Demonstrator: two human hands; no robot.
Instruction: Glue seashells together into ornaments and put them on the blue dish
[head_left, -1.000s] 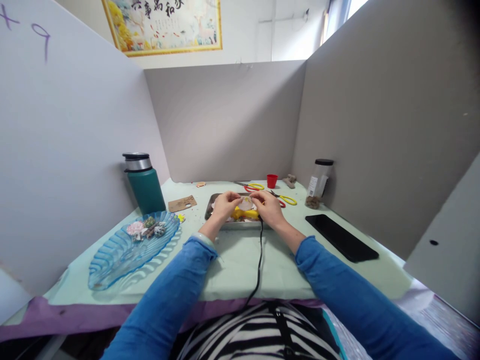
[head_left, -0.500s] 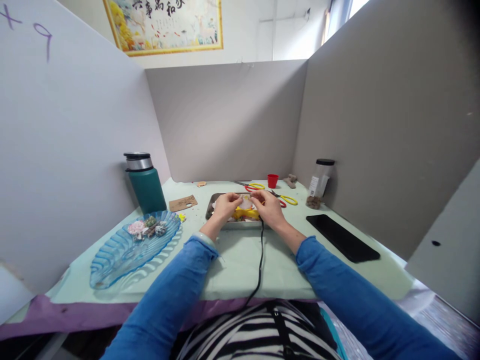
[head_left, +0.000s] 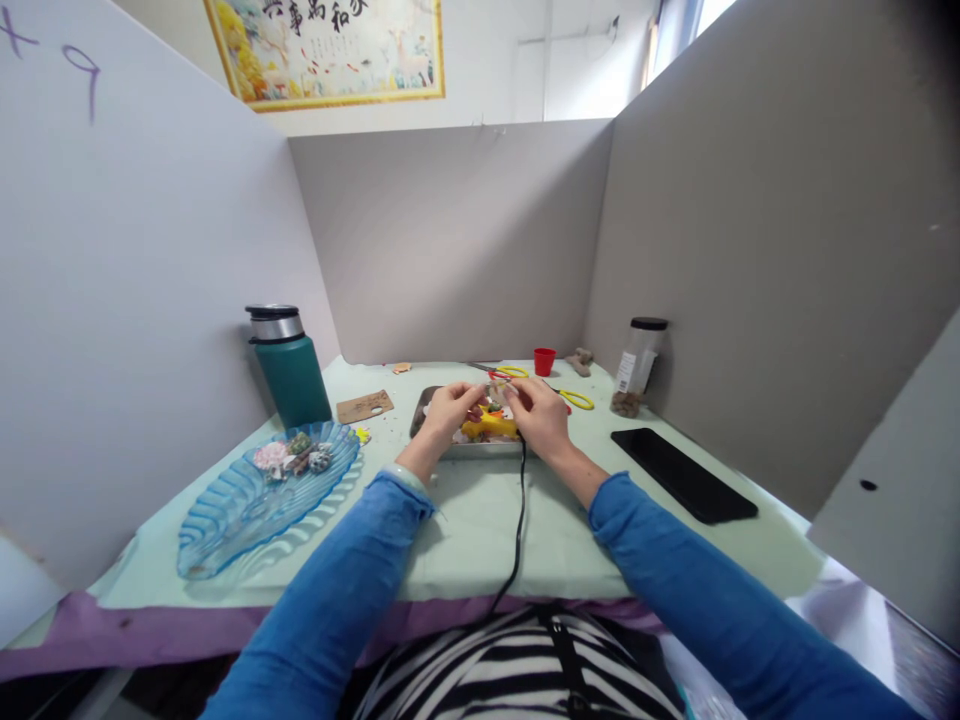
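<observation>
We pinch a small, pale, thin piece [head_left: 499,389] between the closed fingertips of our left hand [head_left: 451,410] and right hand [head_left: 543,412], over a rectangular grey metal tray [head_left: 484,452] holding a yellow, black-corded tool [head_left: 487,428].

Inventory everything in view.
tray: 1, metallic, centre
tool: 1, yellow, in tray
cord: 1, black, from tool
piece: 1, pale, above tray
dish: 1, blue, left
ornaments: several, mixed, on dish
bottle: 1, green, behind dish
card: 1, brown, left
bit: 1, yellow, left
scissors: 2, red-yellow, by tray
cup: 1, red, back
lump: 1, brown, back
jar: 1, clear, right
phone: 1, black, right
cloth: 1, green, underneath
panels: several, grey, around
picture: 1, multicoloured, top
shirt: 1, black-white, bottom
left hand: 1, blue-sleeved, above tray
right hand: 1, blue-sleeved, above tray
</observation>
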